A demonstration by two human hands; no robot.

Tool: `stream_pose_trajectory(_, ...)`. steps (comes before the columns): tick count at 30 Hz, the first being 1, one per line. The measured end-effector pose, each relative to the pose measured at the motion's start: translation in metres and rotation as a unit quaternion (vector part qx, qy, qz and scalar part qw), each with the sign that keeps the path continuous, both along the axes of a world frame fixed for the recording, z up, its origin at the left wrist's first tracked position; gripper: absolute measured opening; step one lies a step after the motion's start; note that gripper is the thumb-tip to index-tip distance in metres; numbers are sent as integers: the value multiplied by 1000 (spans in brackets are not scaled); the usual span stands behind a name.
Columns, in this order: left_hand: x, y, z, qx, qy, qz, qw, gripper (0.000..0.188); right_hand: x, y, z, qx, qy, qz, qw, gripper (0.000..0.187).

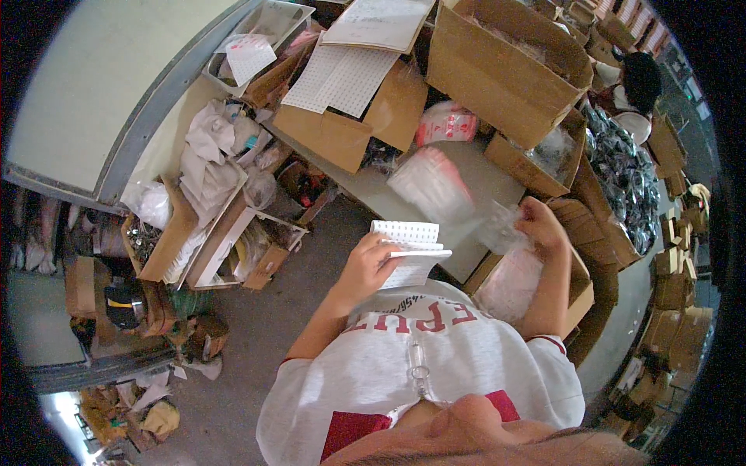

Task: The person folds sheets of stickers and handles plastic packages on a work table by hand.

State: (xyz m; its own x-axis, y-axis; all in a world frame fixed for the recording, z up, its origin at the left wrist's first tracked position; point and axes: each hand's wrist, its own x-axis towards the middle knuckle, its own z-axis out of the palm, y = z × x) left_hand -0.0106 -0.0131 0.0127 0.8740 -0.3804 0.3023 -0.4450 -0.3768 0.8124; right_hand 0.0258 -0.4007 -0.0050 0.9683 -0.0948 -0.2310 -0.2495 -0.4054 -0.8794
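Observation:
My left hand [364, 268] is closed round several folded white sheets [404, 231] printed with rows of small dark marks, held in front of my chest. To the right, my right hand [542, 225] pinches a thin clear plastic bag [501, 225], slightly blurred. Between the two hands and farther off, a stack of clear plastic bags [431, 185] with a pink edge lies on the grey tabletop [486, 175]. Below my right hand, a cardboard box [579, 299] holds a pinkish-white plastic bundle [510, 286].
A red-and-white plastic pack [447, 123] sits behind the bag stack. Large cardboard boxes [505, 74] crowd the far side. More printed sheets [342, 78] lie on a carton at the far left. A box of black wrapped items [622, 175] stands right; cluttered boxes [163, 233] stand left.

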Motion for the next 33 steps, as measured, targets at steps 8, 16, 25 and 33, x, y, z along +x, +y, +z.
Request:
stream_pose_trajectory(8, 6, -13, -2, -53, 0, 17, 998, 15, -21, 51, 53, -440, -27, 144, 886, 40)
stream_pose_trajectory(16, 7, -16, 1, 23, 0, 6, 1000, 15, -23, 174, 55, -73, -287, 285, 912, 19)
stream_pose_trajectory(25, 2, -10, -11, 25, 43, 24, 998, 17, -18, 179, 52, -53, -295, 352, 887, 13)
stream_pose_trajectory(33, 3, -8, -6, 14, -11, 6, 1000, 16, -11, 172, 49, 9, -278, 389, 878, 13)
